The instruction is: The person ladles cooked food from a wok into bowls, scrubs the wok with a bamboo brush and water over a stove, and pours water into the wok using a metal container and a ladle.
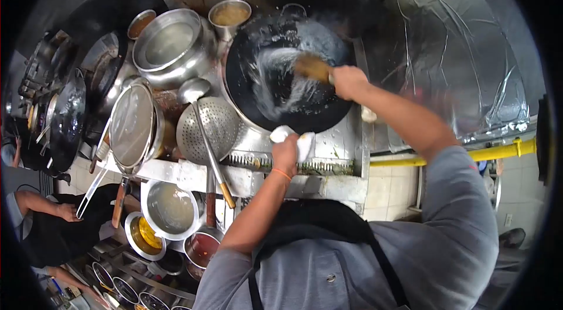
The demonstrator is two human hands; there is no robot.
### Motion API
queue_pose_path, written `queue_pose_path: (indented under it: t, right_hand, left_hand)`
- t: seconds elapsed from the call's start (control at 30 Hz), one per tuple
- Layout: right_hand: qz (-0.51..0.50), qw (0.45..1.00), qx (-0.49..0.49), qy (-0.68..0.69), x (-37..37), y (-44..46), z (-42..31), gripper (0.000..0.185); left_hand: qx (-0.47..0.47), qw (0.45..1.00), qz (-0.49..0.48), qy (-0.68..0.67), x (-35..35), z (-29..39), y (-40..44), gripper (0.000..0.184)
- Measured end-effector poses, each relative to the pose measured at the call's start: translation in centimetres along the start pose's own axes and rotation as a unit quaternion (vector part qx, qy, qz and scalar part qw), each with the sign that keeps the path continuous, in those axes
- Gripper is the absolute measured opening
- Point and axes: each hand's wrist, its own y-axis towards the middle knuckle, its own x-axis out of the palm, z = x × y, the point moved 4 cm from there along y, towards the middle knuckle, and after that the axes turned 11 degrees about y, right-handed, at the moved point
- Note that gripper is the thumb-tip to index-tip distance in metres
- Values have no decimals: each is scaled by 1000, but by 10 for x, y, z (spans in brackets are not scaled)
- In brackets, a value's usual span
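A large black wok [246, 84] sits on the steel range with foamy, swirling water inside. My right hand [350, 82] is closed around a brown wok brush [314, 68], blurred by motion, its bristle end over the water. At the wok's near edge my left hand [285, 155] is closed on a white cloth [304, 145]; the wok's rim or handle under it is hidden. To the left of this hand lie a perforated skimmer [205, 128] and a long-handled ladle [194, 91].
A big steel pot [167, 40] of cloudy liquid and a small pot [230, 16] stand behind left. A mesh strainer [132, 125] rests at left. A yellow pipe [457, 155] runs at right. Another person's hand [69, 211] is at lower left, near several food containers.
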Motion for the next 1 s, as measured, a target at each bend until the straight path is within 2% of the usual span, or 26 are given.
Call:
queue_pose_path:
  t: [0.03, 0.07, 0.1, 0.17, 0.2, 0.23, 0.27, 0.3, 0.33, 0.37, 0.4, 0.43, 0.47, 0.53, 0.57, 0.63, 0.73, 0.8, 0.83, 0.87, 0.93, 0.97, 1.0]
  right_hand:
    - [41, 997, 43, 43, -3, 35, 7, 24]
    - [99, 990, 30, 98, 1, 68, 5, 25]
    - [114, 976, 3, 188, 8, 77, -13, 26]
    - [145, 937, -54, 314, 29, 71, -57, 47]
    - [77, 881, -89, 458, 37, 56, -74, 62]
    - [52, 889, -95, 445, 52, 40, -80, 68]
    - [-40, 890, -73, 447, 37, -3, -85, 68]
    - [-32, 894, -162, 417, 53, -25, -70, 65]
    - [-109, 921, -144, 346, 27, -66, -59, 65]
    - [-112, 941, -156, 280, 18, -95, -34, 64]
    - [-132, 943, -136, 273, 18, -105, 7, 63]
    - [-161, 970, -46, 174, -15, -115, 29, 60]
    - [-162, 977, 28, 135, -48, -119, 43, 55]
    - [-49, 996, 68, 40, -83, -104, 66, 50]
    - [-45, 996, 68, 40, -88, -104, 63, 50]
    - [2, 998, -34, 58, -99, -95, 42, 48]
    - [-106, 992, -71, 6, -67, -86, 0, 48]
    - [-109, 991, -79, -16, -35, -45, -16, 47]
    - [-85, 995, -55, -11, -28, -11, -24, 47]
    - [-69, 997, -30, -4, -20, 27, -25, 46]
    - [73, 985, -86, 129, 5, 97, -26, 65]
    - [61, 984, -94, 140, 8, 86, -42, 65]
    - [-7, 970, -34, 239, -3, 58, -57, 67]
  left_hand:
    - [-18, 1000, -18, 2, 1, 8, -8, 26]
    - [-38, 999, -30, -15, 5, 20, -23, 28]
    - [-14, 1000, -20, 12, 6, 16, -20, 29]
    - [11, 999, -13, 38, 6, 7, -7, 29]
    - [21, 999, -5, 49, 4, 4, 0, 29]
    - [27, 998, 0, 61, 2, -3, 6, 29]
    - [27, 998, -12, 56, -1, -12, 17, 30]
    - [7, 998, -13, 64, -2, -3, 6, 31]
    - [-11, 997, -12, 71, -1, 6, -7, 32]
    - [25, 998, -6, 63, 0, 2, -2, 33]
    - [25, 998, -8, 60, 1, 3, -2, 33]
    - [24, 996, -2, 80, 2, 3, -2, 35]
    - [24, 994, 4, 102, 3, 4, -4, 37]
    - [15, 996, -4, 91, 3, 10, -18, 38]
    - [15, 997, -11, 81, 3, 10, -16, 38]
    - [15, 998, -15, 67, 3, 9, -13, 38]
    - [-4, 998, -23, 65, -2, 10, -8, 38]
    - [-25, 989, -61, 130, -6, 5, 3, 39]
    - [-19, 993, -65, 95, -5, 27, -25, 42]
    - [-36, 991, -102, 78, -11, 13, -18, 46]
    - [-68, 976, -169, 117, -38, 9, -35, 46]
    - [-34, 977, -181, 110, -49, 18, -58, 40]
    - [36, 970, -227, 84, -61, 15, -66, 38]
